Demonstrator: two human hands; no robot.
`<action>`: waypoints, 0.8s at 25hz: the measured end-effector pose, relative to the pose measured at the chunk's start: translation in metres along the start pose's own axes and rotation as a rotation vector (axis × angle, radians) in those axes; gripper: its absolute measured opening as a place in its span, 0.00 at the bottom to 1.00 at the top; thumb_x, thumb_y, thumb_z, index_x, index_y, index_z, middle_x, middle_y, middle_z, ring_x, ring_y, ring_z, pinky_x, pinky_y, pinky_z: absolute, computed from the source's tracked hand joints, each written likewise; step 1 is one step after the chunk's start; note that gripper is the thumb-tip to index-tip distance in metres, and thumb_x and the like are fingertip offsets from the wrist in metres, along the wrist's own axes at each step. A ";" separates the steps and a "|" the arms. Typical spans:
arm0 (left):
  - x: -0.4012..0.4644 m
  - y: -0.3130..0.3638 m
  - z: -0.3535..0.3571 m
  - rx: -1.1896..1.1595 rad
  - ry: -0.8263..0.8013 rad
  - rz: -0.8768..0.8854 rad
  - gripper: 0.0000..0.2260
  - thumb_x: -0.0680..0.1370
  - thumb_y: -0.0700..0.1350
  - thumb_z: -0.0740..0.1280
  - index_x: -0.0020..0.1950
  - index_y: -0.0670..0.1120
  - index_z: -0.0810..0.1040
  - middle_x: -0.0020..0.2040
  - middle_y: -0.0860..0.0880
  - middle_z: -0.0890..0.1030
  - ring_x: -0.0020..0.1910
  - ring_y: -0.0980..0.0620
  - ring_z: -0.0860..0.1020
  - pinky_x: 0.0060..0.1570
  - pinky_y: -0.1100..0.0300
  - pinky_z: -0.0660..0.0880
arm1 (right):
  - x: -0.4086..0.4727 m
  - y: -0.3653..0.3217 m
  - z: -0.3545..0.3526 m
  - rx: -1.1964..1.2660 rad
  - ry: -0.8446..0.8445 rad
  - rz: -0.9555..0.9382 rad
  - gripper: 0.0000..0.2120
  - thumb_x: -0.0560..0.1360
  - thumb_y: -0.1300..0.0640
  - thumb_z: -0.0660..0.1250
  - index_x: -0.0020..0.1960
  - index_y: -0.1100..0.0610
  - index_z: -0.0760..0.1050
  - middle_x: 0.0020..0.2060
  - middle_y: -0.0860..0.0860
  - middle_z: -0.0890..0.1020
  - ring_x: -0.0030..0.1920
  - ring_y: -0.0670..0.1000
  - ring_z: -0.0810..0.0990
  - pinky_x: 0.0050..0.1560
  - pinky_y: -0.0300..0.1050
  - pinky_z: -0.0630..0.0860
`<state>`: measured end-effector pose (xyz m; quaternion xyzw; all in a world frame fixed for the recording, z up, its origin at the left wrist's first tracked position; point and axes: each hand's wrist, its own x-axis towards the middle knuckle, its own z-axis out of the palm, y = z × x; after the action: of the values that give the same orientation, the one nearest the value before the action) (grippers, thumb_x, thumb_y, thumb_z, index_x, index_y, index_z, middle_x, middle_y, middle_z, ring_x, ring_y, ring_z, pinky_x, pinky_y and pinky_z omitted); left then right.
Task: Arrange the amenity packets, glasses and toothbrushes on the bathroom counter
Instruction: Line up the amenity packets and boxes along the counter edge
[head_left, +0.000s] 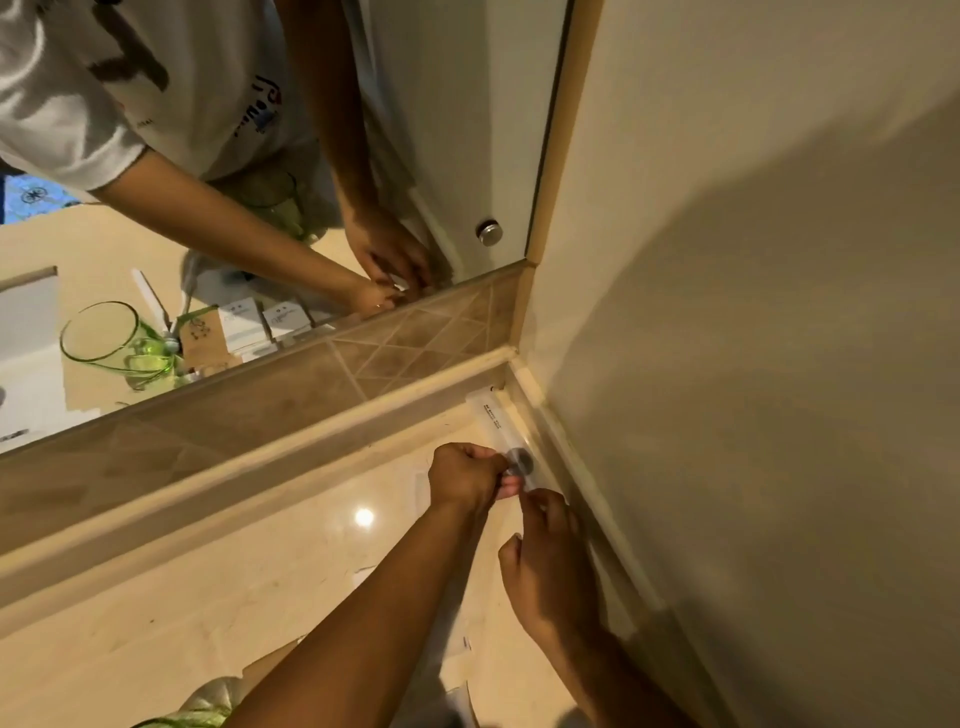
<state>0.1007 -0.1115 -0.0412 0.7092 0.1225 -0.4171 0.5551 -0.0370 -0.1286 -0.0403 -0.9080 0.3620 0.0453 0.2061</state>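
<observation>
Toothbrush packet (497, 422), long, clear and printed with small text, lies on the cream desk (218, 582) along the right wall's skirting, its far end almost in the corner. Nearest the camera, the right hand (550, 577) reaches in from below with its arm low over the desk; its fingers (545, 506) are curled loosely and the tips touch the packet's near end. Just beyond, the left hand (465, 475) is bent at the wrist, fingers bunched together and pinching the packet where a small dark round part shows (what it is cannot be told). At the bottom edge a green glass (192, 714) is barely in view. Farther off, the mirror (260, 182) above the brown tiled splashback (291, 384) reflects another green glass holding a toothbrush, beside small white amenity boxes.
</observation>
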 end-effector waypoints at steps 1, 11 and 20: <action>0.000 0.001 0.001 0.030 0.012 0.021 0.06 0.76 0.31 0.69 0.49 0.27 0.79 0.41 0.28 0.83 0.34 0.37 0.84 0.37 0.49 0.85 | 0.000 0.001 0.001 -0.007 -0.014 0.004 0.24 0.82 0.49 0.60 0.77 0.52 0.65 0.75 0.51 0.69 0.72 0.52 0.69 0.70 0.44 0.72; -0.017 0.006 -0.043 0.779 0.182 0.490 0.07 0.75 0.43 0.69 0.36 0.47 0.83 0.36 0.51 0.84 0.36 0.52 0.79 0.36 0.61 0.71 | -0.003 -0.001 0.000 0.109 0.048 -0.013 0.18 0.80 0.52 0.63 0.68 0.53 0.75 0.64 0.52 0.78 0.62 0.51 0.77 0.59 0.40 0.75; -0.033 -0.033 -0.135 1.320 0.006 0.628 0.25 0.74 0.51 0.71 0.71 0.54 0.74 0.71 0.45 0.71 0.66 0.43 0.69 0.62 0.56 0.70 | -0.025 -0.043 0.016 0.153 -0.233 -0.176 0.24 0.76 0.44 0.71 0.68 0.48 0.69 0.61 0.48 0.81 0.58 0.50 0.82 0.55 0.42 0.80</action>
<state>0.1206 0.0295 -0.0344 0.8989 -0.3622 -0.2230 0.1050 -0.0252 -0.0776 -0.0344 -0.9064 0.2569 0.1044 0.3185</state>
